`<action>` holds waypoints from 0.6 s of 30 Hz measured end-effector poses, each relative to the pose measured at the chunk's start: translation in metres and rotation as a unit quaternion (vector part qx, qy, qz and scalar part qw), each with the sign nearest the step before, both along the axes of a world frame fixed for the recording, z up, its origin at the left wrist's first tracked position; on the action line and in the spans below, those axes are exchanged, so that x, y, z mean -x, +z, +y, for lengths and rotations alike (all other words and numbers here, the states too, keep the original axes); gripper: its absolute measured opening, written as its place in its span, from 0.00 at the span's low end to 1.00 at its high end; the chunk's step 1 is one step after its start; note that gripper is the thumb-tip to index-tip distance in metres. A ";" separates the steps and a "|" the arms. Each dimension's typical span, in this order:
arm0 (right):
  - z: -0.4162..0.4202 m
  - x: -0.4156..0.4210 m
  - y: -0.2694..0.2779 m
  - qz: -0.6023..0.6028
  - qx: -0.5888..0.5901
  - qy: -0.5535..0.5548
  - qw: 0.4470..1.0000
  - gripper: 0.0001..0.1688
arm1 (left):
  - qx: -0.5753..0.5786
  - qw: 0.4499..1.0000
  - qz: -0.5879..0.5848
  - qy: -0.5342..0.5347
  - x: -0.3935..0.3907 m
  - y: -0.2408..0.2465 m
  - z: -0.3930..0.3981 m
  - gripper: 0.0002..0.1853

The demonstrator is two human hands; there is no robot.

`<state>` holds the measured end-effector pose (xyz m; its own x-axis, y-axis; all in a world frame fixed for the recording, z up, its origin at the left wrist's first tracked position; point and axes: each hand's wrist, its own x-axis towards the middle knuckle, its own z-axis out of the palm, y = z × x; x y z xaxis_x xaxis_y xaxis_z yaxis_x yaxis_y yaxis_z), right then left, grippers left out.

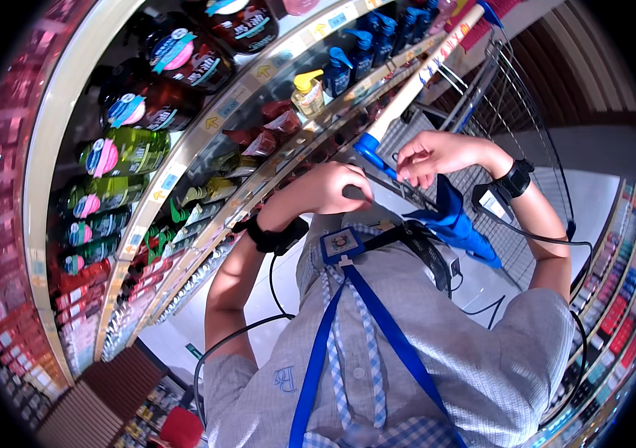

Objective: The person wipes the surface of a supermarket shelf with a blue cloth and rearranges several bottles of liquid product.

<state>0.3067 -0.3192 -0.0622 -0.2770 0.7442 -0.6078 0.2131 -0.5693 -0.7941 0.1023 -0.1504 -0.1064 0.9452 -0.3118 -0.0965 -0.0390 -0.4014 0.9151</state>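
My left hand (337, 189) hovers with curled fingers in front of my waist, beside the shelves, holding nothing that I can see. To its right, my right hand (427, 158) is bent at the wrist, its fingertips by the blue end piece (376, 155) of the shopping cart's handle (424, 73); whether they touch it is unclear. A blue folded cloth or umbrella (458, 218) hangs below the right hand, against the wire cart (514, 123). Both wrists wear black straps with cabled devices. A badge (342, 245) on a blue lanyard lies at my waist.
Curved shelves at left hold large dark bottles (192, 61), green bottles (127, 151), blue pump bottles (337, 73) and a yellow-topped pump bottle (308, 95). More stocked shelves (612, 302) stand at far right. Black cables (250, 326) loop beside both arms. A red object (181, 427) is at lower left.
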 end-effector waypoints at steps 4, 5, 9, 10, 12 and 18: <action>-0.030 0.028 -0.020 0.011 0.063 0.063 0.996 0.17 | -0.016 0.985 0.083 -0.154 0.001 -0.031 -0.018 0.10; -0.037 0.039 -0.025 -0.002 0.097 0.055 0.994 0.17 | -0.018 0.980 0.082 -0.180 0.002 -0.033 -0.021 0.13; -0.059 0.084 -0.058 -0.226 0.000 0.122 0.966 0.24 | -0.095 0.963 0.117 -0.224 0.012 -0.048 -0.026 0.22; -0.058 0.095 -0.058 -0.238 0.014 0.109 0.965 0.25 | -0.102 0.961 0.116 -0.229 0.017 -0.051 -0.024 0.23; -0.059 0.109 -0.071 -0.246 0.035 0.112 0.962 0.27 | -0.114 0.958 0.127 -0.230 0.028 -0.056 -0.022 0.23; -0.056 0.147 -0.094 -0.323 -0.039 0.071 0.943 0.18 | -0.057 0.982 0.046 -0.173 0.061 -0.073 0.002 0.21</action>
